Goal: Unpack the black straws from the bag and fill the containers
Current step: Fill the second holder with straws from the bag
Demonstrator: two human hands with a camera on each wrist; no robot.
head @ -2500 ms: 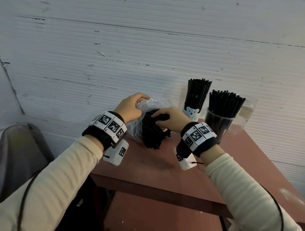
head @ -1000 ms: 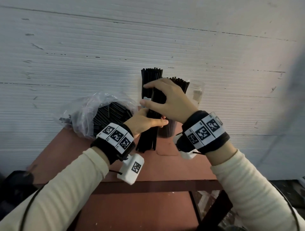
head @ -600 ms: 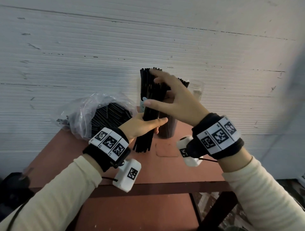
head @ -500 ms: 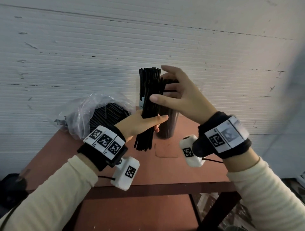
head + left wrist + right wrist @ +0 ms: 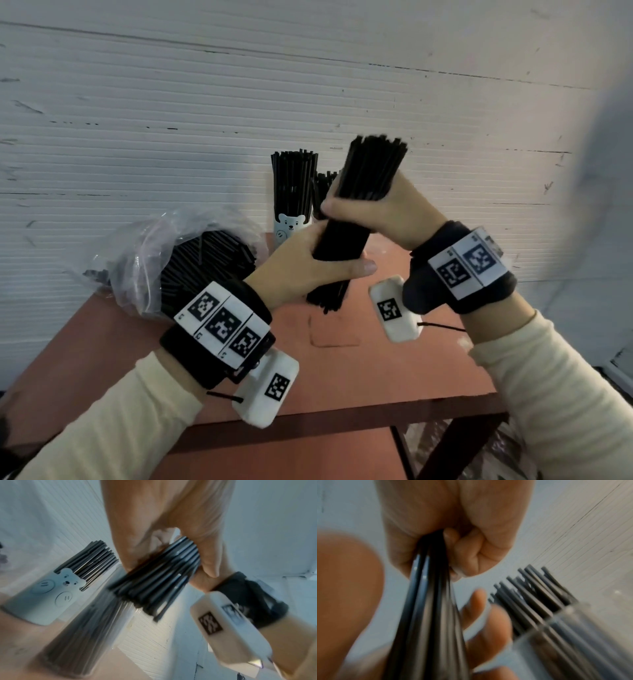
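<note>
In the head view both hands hold one thick bundle of black straws (image 5: 359, 192) above the table, its top leaning right. My left hand (image 5: 308, 270) grips the lower half and my right hand (image 5: 383, 212) grips the upper half. The wrist views show the same bundle (image 5: 159, 577) (image 5: 433, 601) clasped in curled fingers. A clear plastic bag (image 5: 144, 260) with more black straws lies at the back left. A white bear-printed container (image 5: 291, 226) full of straws stands by the wall. The clear container (image 5: 565, 626) beside it also holds straws and is mostly hidden behind the bundle in the head view.
The reddish-brown table (image 5: 359, 370) stands against a white ribbed wall (image 5: 171, 120). Its front edge runs just beyond my wrists, with a dark leg (image 5: 455, 448) at the right. A faint square mark (image 5: 334, 330) lies under the bundle.
The bundle has risen off the table and tilted to the right. My right hand, earlier with straight fingers at the straw tops, now wraps round the upper half.
</note>
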